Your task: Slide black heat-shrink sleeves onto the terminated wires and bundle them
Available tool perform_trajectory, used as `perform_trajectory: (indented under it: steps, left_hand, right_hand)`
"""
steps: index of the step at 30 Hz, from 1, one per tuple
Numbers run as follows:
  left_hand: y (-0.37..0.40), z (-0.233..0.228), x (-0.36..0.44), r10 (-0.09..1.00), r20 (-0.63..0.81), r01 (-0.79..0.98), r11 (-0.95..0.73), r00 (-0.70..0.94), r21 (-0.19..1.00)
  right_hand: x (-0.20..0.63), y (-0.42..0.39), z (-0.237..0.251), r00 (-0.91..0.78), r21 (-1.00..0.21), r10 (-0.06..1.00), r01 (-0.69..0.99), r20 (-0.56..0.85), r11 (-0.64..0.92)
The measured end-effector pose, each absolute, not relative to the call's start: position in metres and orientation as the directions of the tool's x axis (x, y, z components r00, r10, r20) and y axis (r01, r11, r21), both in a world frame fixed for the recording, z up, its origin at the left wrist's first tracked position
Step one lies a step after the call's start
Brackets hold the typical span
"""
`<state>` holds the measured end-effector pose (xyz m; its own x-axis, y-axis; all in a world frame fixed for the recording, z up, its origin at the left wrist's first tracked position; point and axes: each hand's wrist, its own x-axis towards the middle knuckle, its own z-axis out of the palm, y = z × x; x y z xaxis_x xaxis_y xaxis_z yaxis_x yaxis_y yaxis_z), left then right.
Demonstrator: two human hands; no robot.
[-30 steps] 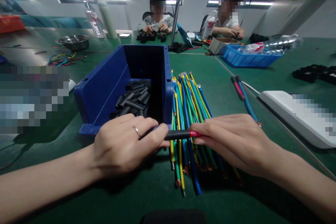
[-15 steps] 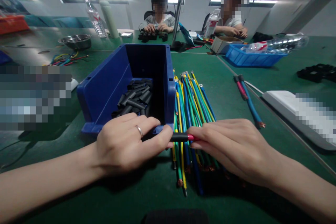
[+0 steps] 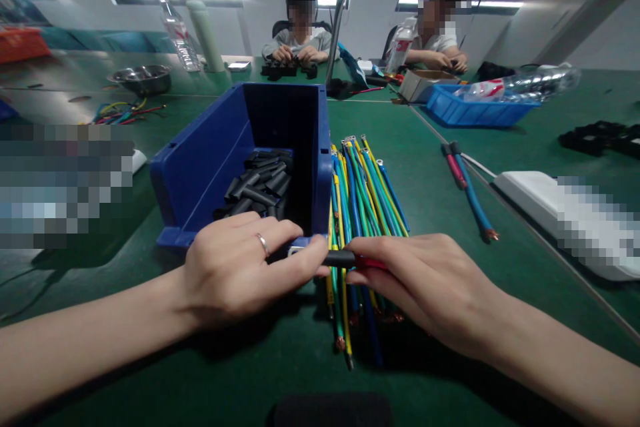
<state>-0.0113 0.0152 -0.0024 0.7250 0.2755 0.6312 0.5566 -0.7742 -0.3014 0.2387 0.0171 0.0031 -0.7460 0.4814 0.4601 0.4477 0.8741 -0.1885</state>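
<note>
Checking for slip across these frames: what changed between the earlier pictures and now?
The gap between the hands closed: less of the black sleeve shows between the left hand and right hand than a second ago, with only a sliver of the red wire visible. No release; both hands keep their grip. Blue bin, wire bundle and the blue and red pair are unchanged.

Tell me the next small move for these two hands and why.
Probably push the black sleeve further along the red wire: the left hand pinches the sleeve, the right hand holds the wire, and red shows beyond the sleeve's end.
</note>
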Motion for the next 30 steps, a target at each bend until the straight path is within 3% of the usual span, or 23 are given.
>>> perform_trajectory:
  steps: [5, 12, 24, 30]
  left_hand:
    - [0.014, -0.002, -0.011, 0.285, 0.623, 0.551, -0.784, 0.729, -0.285]
    - [0.010, 0.000, -0.006, 0.372, 0.645, 0.563, -0.819, 0.667, -0.111]
    - [0.012, -0.002, -0.005, 0.320, 0.652, 0.566, -0.799, 0.687, -0.203]
    - [0.015, -0.005, -0.007, 0.289, 0.669, 0.556, -0.800, 0.684, -0.223]
  right_hand:
    - [0.237, 0.016, 0.005, -0.738, -0.176, 0.483, 0.458, 0.470, 0.871]
    - [0.248, 0.024, 0.006, -0.734, -0.123, 0.461, 0.466, 0.499, 0.876]
    - [0.239, 0.014, 0.010, -0.785, -0.060, 0.470, 0.490, 0.403, 0.870]
    - [0.239, 0.016, 0.008, -0.792, -0.136, 0.522, 0.507, 0.316, 0.851]
